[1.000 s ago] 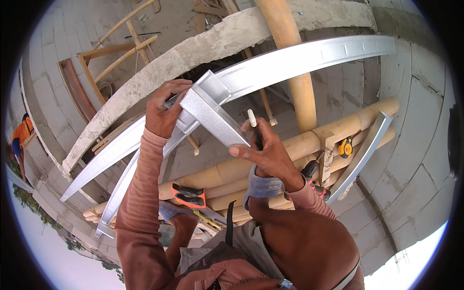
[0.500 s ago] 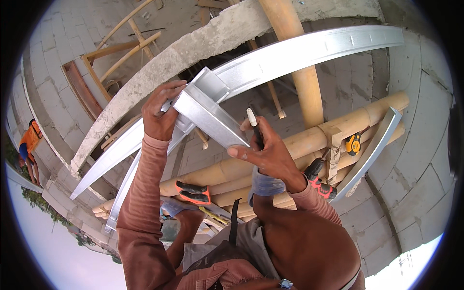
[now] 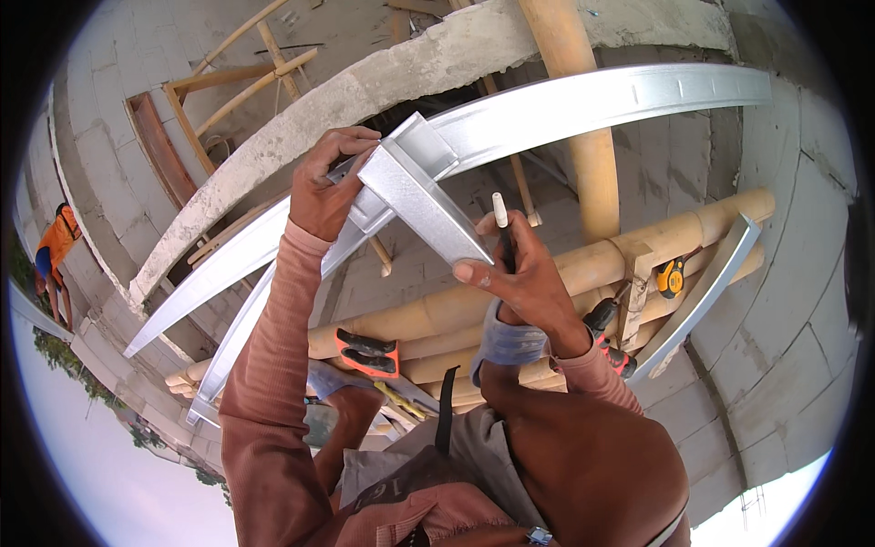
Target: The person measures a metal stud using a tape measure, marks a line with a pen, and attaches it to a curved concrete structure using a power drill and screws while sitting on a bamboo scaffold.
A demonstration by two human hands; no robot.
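Note:
A short silver metal channel [image 3: 427,208] lies across a long silver metal channel [image 3: 583,102] that spans the opening. My left hand [image 3: 319,193] is closed around the joint where the two pieces meet, thumb against the short channel's upper end. At the lower end of that short channel is my right hand [image 3: 536,284], its thumb pressed near the end. Between its fingers is a black marker [image 3: 500,217] with a white tip, pointing upward. Another long metal channel [image 3: 244,330] runs down and left from beneath the joint.
Thick bamboo poles [image 3: 583,263] pass below my hands. On and beside them are an orange-and-black handsaw [image 3: 368,354], a red-and-black power drill [image 3: 605,330] and a yellow tape measure [image 3: 671,277]. A rough concrete edge [image 3: 301,137] curves behind. At far left, a person in orange [image 3: 58,242] bends over.
The view has shifted slightly, so my hands and the channels appear a little farther right. Both hands keep the same hold, and the marker is still in my right hand.

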